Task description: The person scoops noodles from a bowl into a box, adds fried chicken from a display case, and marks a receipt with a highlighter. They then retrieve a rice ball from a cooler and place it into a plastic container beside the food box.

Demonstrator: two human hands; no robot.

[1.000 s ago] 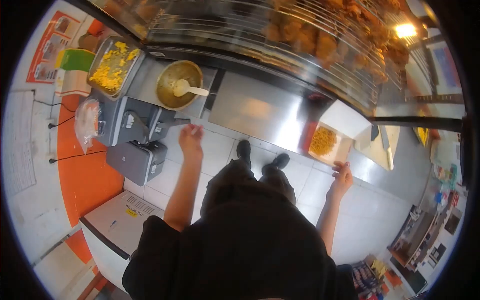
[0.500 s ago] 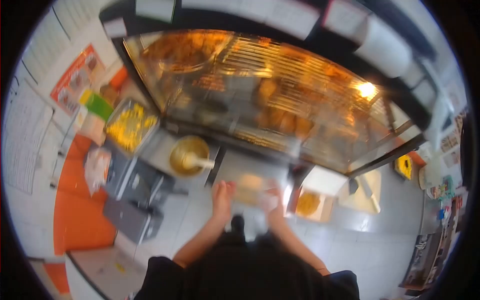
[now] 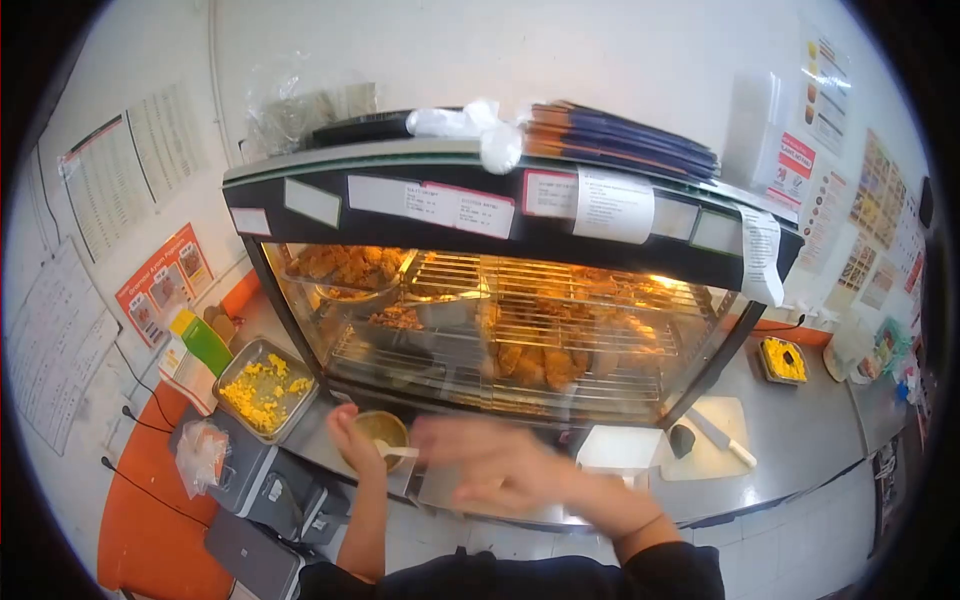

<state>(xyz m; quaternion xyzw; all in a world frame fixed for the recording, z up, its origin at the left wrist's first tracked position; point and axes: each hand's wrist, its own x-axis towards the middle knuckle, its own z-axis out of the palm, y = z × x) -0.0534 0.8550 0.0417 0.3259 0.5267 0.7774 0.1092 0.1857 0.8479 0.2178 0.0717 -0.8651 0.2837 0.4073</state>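
My left hand (image 3: 355, 440) is raised at the left side of a gold-coloured bowl (image 3: 374, 422); its fingers point up and look loosely open, with nothing visible in them. A pale-handled utensil (image 3: 400, 452) rests in the bowl. To the right, my right hand (image 3: 505, 462) is smeared by motion, its fingers stretched left towards the bowl, with thumb and fingers apart. I see nothing held in it. Beneath and behind it lies the steel counter (image 3: 452, 490), partly hidden. An open white box (image 3: 620, 450) stands just beyond my right forearm, its lower part covered.
A heated glass cabinet (image 3: 500, 345) with fried pieces on racks spans the back. At left is a metal tray (image 3: 268, 385) of yellow food beside a grey machine (image 3: 255, 545). On the right, a knife (image 3: 715, 430) lies on a cutting board (image 3: 710, 462), with a yellow-filled container (image 3: 782, 360) behind.
The view has tilted up, showing the cabinet top and wall. My hands have gone from low over the counter to near the bowl; the right hand has swung left across the front.
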